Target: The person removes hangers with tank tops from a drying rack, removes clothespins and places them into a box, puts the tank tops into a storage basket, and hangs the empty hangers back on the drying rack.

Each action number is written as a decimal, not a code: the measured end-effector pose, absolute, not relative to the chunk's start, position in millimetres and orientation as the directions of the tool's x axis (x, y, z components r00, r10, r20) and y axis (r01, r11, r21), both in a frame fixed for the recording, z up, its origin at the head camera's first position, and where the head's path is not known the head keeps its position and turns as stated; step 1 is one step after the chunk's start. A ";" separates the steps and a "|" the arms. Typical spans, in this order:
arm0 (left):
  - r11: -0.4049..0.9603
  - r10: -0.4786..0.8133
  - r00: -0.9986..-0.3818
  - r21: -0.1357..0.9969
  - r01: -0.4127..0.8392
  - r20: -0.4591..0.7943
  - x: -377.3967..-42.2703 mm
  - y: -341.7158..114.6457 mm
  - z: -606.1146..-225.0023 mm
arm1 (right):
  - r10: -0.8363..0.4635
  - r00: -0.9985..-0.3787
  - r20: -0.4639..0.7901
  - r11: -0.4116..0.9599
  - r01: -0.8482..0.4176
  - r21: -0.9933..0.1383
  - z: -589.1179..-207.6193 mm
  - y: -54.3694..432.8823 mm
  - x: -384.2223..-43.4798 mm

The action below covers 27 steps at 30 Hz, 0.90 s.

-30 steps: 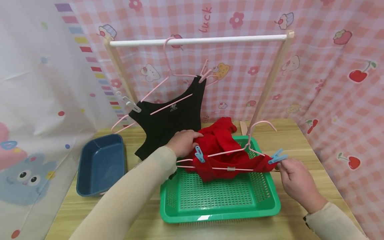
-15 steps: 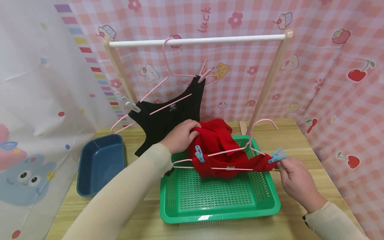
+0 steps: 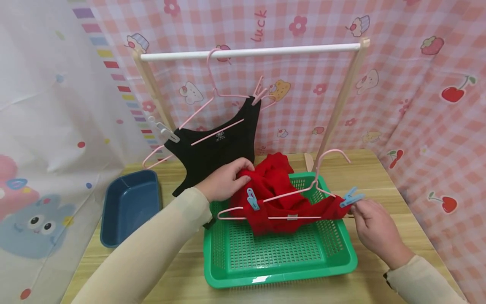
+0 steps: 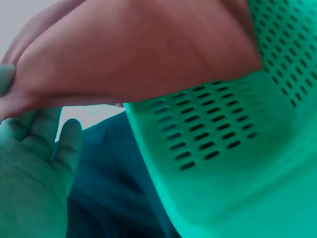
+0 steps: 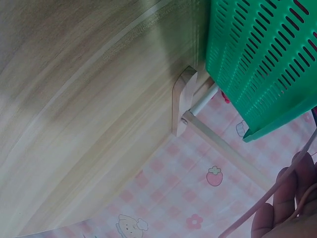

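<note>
In the head view my left hand (image 3: 227, 178) pinches the bunched red garment (image 3: 279, 181) between thumb and fingers. The garment's upper edge is held on a pink hanger (image 3: 284, 195) by two blue clothespins (image 3: 252, 199), one toward each end. My right hand (image 3: 376, 230) grips the hanger's right end, just beside the right clothespin (image 3: 351, 197). In the right wrist view, curled fingers (image 5: 285, 198) lie around the pink hanger wire (image 5: 262, 202). Cloth and hanger are above a green basket (image 3: 281, 274). The left wrist view shows the garment (image 4: 133, 49) stretched from the hand (image 4: 37, 168).
Behind, a black sleeveless top (image 3: 220, 147) hangs from a second pink hanger (image 3: 195, 113) on a rack with a white bar (image 3: 250, 52) and wooden posts (image 3: 338, 105). A blue bin (image 3: 130, 207) stands left on the wooden table (image 3: 383, 177). Patterned curtains enclose the back and sides.
My left hand has shifted slightly left, drawing the red cloth with it; the garment's far part has come lower and leftward. The right hand stays almost in place on the hanger.
</note>
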State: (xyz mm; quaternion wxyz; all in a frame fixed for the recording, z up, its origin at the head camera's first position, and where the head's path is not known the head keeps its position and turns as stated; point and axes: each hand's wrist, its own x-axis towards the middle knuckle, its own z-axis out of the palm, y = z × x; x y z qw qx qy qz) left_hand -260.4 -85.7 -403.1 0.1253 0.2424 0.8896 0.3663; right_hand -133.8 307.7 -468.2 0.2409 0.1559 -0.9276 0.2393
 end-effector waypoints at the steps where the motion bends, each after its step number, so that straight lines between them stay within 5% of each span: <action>1: 0.622 0.530 -0.846 0.705 0.341 -0.059 -260.3 -86.1 -404.6 | -0.175 -0.836 0.520 0.836 -0.405 -0.370 -468.3 307.9 -133.8; 11: 0.755 0.493 -0.862 0.550 0.357 -0.117 -265.9 -83.9 -419.3 | -0.193 -0.835 0.515 0.831 -0.418 -0.367 -469.7 308.8 -133.8; 18: 0.837 0.482 -0.835 0.422 0.349 -0.266 -271.2 -74.8 -429.7 | -0.200 -0.835 0.512 0.830 -0.422 -0.364 -471.9 310.2 -134.4; 27: 0.826 0.494 -0.831 0.437 0.356 -0.256 -271.4 -61.8 -434.2 | -0.201 -0.835 0.513 0.826 -0.426 -0.368 -472.6 310.2 -134.4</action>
